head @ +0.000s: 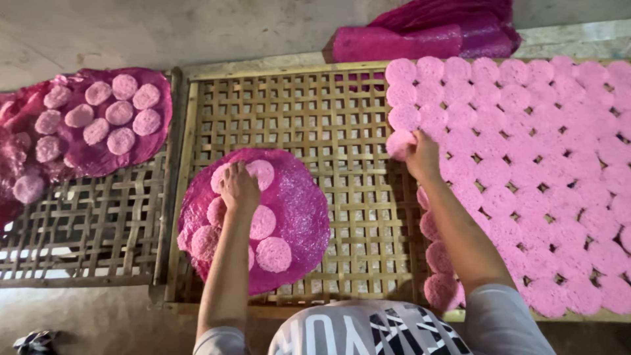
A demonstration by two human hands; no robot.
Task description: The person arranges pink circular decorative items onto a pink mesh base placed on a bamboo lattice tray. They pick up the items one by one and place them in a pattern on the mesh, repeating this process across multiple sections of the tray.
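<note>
Now right hand (pixel 422 154) placing pink disc (pixel 398 144)

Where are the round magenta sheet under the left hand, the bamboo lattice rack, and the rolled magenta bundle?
Round magenta sheet (pixel 302 204): head view, bare right part.
Bamboo lattice rack (pixel 289 112): head view, open slats.
Rolled magenta bundle (pixel 401 43): head view, roll's middle.

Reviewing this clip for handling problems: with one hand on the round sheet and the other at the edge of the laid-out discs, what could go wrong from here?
1. The right hand sets a pink disc at the edge of tightly packed rows; a nudge could shift neighbouring discs.
2. The left hand presses on the round pink sheet; discs near its lower rim could slide off onto the bamboo rack.
3. The rack's open gaps might let a thin disc sag or tear.
</note>
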